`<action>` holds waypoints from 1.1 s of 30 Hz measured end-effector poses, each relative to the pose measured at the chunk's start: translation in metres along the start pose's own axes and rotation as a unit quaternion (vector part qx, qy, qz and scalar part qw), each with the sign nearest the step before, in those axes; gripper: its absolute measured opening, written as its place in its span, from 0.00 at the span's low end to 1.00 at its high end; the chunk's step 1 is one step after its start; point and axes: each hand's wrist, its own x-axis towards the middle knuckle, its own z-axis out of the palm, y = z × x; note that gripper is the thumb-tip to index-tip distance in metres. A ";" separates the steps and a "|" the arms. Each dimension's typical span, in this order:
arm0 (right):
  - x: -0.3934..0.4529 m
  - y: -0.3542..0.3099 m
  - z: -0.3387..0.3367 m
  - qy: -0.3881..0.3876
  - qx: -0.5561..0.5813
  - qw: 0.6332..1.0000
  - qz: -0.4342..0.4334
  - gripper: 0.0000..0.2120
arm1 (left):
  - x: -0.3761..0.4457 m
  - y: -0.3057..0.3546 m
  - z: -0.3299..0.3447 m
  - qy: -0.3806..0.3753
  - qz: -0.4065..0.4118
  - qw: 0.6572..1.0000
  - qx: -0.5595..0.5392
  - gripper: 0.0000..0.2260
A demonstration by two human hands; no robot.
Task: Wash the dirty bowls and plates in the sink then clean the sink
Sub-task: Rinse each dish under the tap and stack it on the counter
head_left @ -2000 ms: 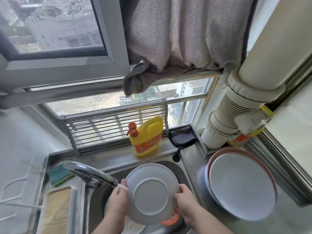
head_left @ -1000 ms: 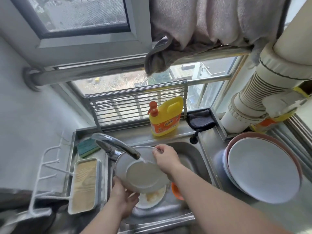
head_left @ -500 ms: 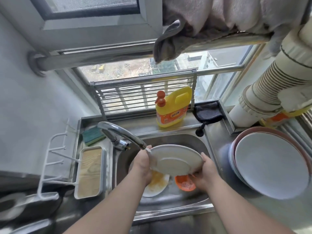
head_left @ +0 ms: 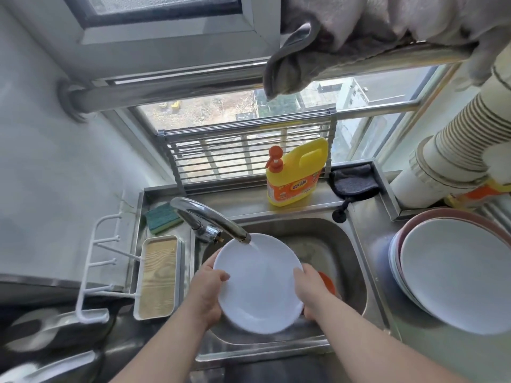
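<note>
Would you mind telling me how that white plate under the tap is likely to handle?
The white plate looks stiff, holding its shape between both hands. Water from the tap runs over it, so it is probably slippery.

Both forearms are showing bare right up to the frame edge, no sleeves, and the left hand (head_left: 206, 293) and right hand (head_left: 311, 291) are wearing nothing.
</note>
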 end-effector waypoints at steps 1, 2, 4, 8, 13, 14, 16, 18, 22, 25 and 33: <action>-0.005 -0.009 0.003 0.004 -0.001 1.000 -0.022 0.12 | 0.002 -0.003 -0.005 0.001 -0.002 1.000 -0.010 0.27; -0.007 -0.016 0.003 0.009 -0.007 0.999 -0.043 0.12 | 0.004 -0.008 -0.007 0.005 -0.009 1.000 -0.026 0.21; -0.006 -0.031 -0.007 0.025 -0.039 0.996 -0.082 0.12 | 0.003 -0.021 -0.003 0.001 -0.027 0.998 -0.053 0.13; -0.016 -0.074 -0.043 0.023 -0.190 0.977 -0.093 0.12 | -0.006 -0.051 0.031 0.033 -0.132 0.988 -0.068 0.12; -0.043 -0.117 -0.082 -0.008 -0.321 0.947 0.001 0.12 | -0.007 -0.080 0.064 -0.017 -0.299 0.954 0.006 0.14; -0.046 -0.121 -0.087 -0.016 -0.338 0.941 0.003 0.12 | -0.005 -0.085 0.066 -0.048 -0.328 0.943 0.023 0.15; -0.052 -0.125 -0.096 -0.016 -0.346 0.938 0.010 0.10 | -0.004 -0.088 0.072 -0.080 -0.356 0.929 0.067 0.16; -0.055 -0.121 -0.108 -0.003 -0.317 0.948 -0.003 0.10 | -0.007 -0.084 0.084 -0.068 -0.345 0.928 0.118 0.13; -0.052 -0.096 -0.150 0.059 -0.320 0.939 -0.112 0.12 | -0.016 -0.066 0.119 0.047 -0.158 0.964 0.207 0.10; -0.057 -0.066 -0.201 0.136 -0.365 0.901 -0.193 0.13 | -0.019 -0.060 0.152 0.030 0.044 0.965 0.257 0.15; -0.076 0.009 -0.345 0.313 -0.345 0.863 -0.193 0.22 | -0.057 -0.079 0.293 -0.109 0.272 0.860 0.417 0.06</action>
